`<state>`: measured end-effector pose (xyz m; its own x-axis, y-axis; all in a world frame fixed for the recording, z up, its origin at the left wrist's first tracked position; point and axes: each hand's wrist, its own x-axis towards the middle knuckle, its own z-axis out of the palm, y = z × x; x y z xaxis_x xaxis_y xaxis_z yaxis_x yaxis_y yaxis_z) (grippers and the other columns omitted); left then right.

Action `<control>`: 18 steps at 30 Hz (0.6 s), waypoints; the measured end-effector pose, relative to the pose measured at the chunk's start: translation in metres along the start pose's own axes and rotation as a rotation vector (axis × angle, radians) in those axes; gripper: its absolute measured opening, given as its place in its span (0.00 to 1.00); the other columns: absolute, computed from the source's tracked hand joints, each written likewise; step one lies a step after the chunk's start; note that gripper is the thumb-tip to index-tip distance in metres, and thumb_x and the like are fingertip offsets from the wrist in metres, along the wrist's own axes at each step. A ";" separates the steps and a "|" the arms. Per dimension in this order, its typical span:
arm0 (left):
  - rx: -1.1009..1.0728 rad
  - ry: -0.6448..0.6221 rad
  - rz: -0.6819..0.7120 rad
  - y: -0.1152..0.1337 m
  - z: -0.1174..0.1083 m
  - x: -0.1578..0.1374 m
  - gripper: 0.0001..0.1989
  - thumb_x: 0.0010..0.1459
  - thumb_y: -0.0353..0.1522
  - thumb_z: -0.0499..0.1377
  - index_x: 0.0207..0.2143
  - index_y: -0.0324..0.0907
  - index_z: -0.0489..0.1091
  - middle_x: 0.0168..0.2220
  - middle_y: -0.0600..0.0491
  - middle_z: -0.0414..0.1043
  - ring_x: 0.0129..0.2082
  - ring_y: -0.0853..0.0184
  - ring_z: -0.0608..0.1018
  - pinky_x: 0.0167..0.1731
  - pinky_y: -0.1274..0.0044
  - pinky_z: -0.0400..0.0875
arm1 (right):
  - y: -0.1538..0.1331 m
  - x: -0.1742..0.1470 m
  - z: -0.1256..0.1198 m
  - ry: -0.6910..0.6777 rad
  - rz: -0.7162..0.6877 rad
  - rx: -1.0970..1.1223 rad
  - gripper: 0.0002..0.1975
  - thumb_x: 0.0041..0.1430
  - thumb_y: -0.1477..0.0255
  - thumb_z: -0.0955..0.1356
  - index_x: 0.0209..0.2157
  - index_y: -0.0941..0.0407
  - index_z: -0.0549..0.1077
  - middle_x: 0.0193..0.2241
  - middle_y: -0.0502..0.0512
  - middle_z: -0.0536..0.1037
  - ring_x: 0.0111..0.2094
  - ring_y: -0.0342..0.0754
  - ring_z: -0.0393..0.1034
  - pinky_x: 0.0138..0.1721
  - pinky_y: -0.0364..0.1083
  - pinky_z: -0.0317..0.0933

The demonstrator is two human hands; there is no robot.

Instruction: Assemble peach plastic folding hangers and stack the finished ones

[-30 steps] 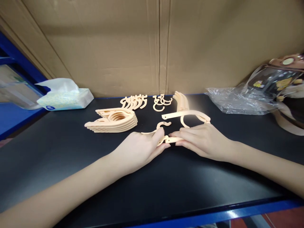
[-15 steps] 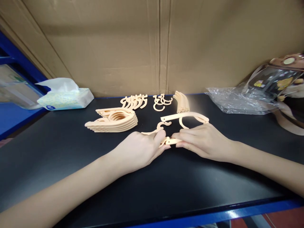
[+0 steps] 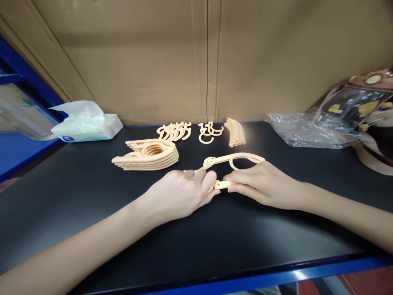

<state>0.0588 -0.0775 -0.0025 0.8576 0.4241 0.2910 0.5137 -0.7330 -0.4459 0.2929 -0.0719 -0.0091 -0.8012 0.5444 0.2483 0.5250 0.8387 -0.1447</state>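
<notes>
A cream plastic folding hanger (image 3: 238, 156) lies between my two hands, low over the black table. My right hand (image 3: 265, 184) is closed on its curved arm parts, with one arm bowed above the fingers and a short end poking out toward the left. My left hand (image 3: 184, 192) pinches the other side near the lower joint; its fingers cover most of that part. At the upper joint (image 3: 210, 162), the long arm's end meets the rounded piece rising from my left hand. Whether the pieces are locked together I cannot tell.
Behind my left hand sits a stack of cream hanger parts (image 3: 150, 162). Farther back lie curved pieces (image 3: 175, 131), loose hooks (image 3: 208, 133) and a bundle of bars (image 3: 236, 133). A tissue box (image 3: 89, 128) is left; clear plastic wrap (image 3: 310, 131) and a transparent bag (image 3: 346, 100) are right.
The long upper arm has swung down and left, so its end now meets the piece from my left hand. The open hook seen there before no longer shows. Both hands stay nearly in place.
</notes>
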 end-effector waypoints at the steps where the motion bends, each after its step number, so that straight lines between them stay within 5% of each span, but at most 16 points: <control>1: -0.025 0.004 -0.009 0.000 0.000 0.000 0.13 0.67 0.35 0.44 0.29 0.41 0.58 0.23 0.56 0.67 0.19 0.69 0.73 0.16 0.76 0.52 | 0.000 0.000 0.001 0.001 0.002 -0.003 0.18 0.69 0.66 0.55 0.43 0.53 0.73 0.30 0.52 0.79 0.29 0.43 0.71 0.31 0.42 0.59; 18: -0.133 0.061 -0.038 0.002 0.001 -0.001 0.12 0.63 0.33 0.48 0.25 0.41 0.59 0.20 0.57 0.67 0.17 0.71 0.71 0.18 0.78 0.53 | 0.001 0.001 0.004 -0.060 0.002 0.006 0.17 0.69 0.67 0.55 0.45 0.55 0.72 0.34 0.52 0.78 0.34 0.45 0.71 0.35 0.45 0.59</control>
<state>0.0596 -0.0789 -0.0045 0.8326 0.4225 0.3581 0.5344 -0.7826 -0.3192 0.2910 -0.0706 -0.0132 -0.8159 0.5461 0.1899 0.5252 0.8374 -0.1513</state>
